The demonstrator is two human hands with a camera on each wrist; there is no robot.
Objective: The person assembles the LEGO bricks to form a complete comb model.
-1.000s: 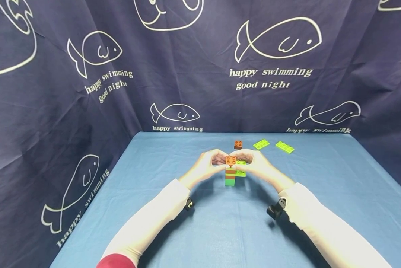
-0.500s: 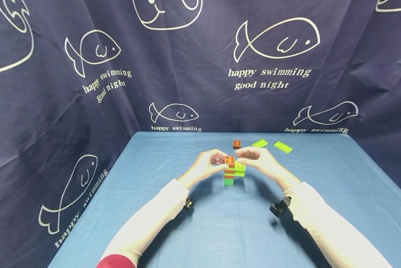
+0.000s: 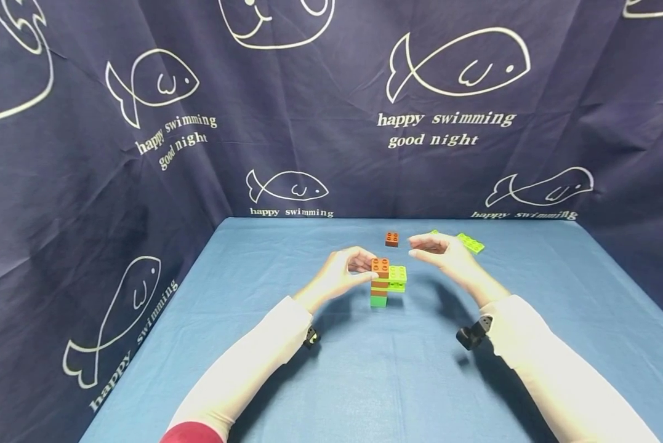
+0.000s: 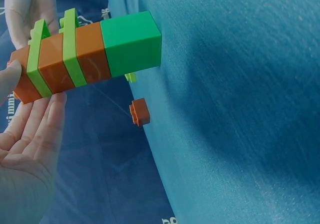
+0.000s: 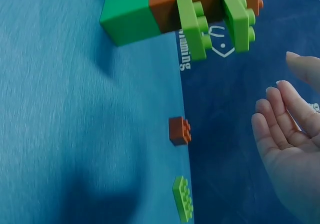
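Observation:
A tower of toy building bricks (image 3: 379, 286) is in my left hand (image 3: 339, 272), its thumb and fingers gripping the orange brick at the top. From the bottom it runs green brick (image 4: 131, 43), then orange bricks with thin lime plates (image 5: 192, 26) between them. Both plates stick out to the right in the head view. My right hand (image 3: 444, 253) is apart from the tower, to its right and farther back, palm showing in the right wrist view and nothing between its thumb and fingers.
A loose orange brick (image 3: 391, 240) lies near the table's back edge. A lime plate (image 3: 471, 243) lies right of it; another is mostly hidden behind my right hand. Blue cloth (image 3: 364, 381) covers the table, and a dark printed curtain (image 3: 359, 123) hangs behind.
My right hand has let go of the tower and moved away, right and back, partly covering the lime plates. The left hand and tower have stayed nearly where they were.

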